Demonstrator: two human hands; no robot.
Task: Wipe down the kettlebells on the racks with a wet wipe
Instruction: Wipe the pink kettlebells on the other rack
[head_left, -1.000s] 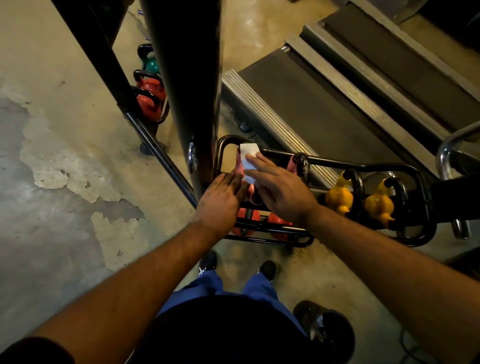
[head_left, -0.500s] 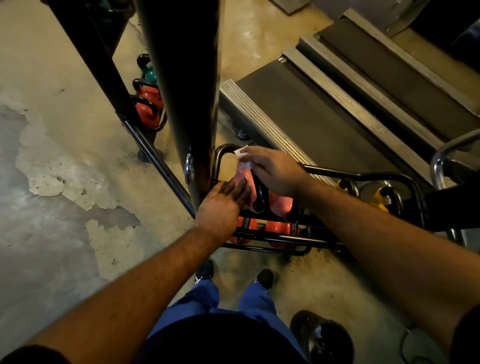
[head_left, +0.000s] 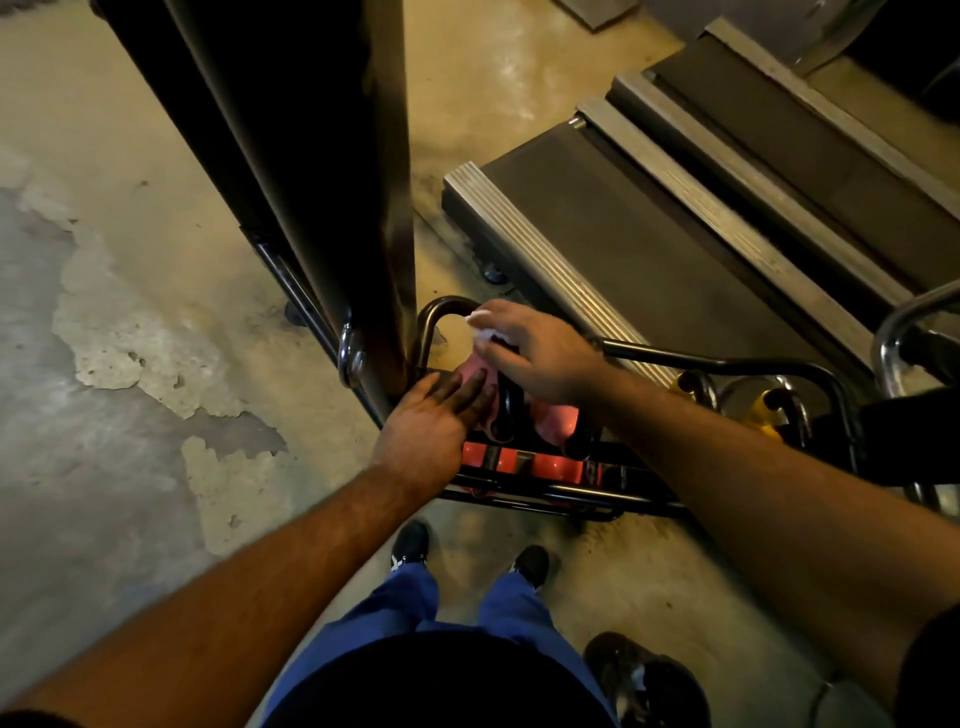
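A black tubular rack (head_left: 727, 364) stands on the floor below me with kettlebells on two tiers. My right hand (head_left: 540, 353) grips a white wet wipe (head_left: 480, 325) against the top of the leftmost pink kettlebell (head_left: 475, 376). My left hand (head_left: 434, 421) rests flat with straight fingers on that kettlebell's near side. A second pink kettlebell (head_left: 558, 421) sits beside it. Orange-red kettlebells (head_left: 545, 465) sit on the lower tier. Yellow kettlebells (head_left: 763, 410) show further right, partly hidden by my right forearm.
A wide black machine post (head_left: 311, 171) rises just left of the rack. Treadmill decks (head_left: 649, 244) lie behind the rack. A chrome rail (head_left: 904, 322) curves at the right edge. Patchy concrete floor (head_left: 119, 312) spreads to the left. My shoes (head_left: 410, 543) stand close to the rack.
My right hand has slid the wipe from the kettlebell's side up over its top toward the rack's far rail. The left hand stays on the kettlebell. The view has shifted closer.
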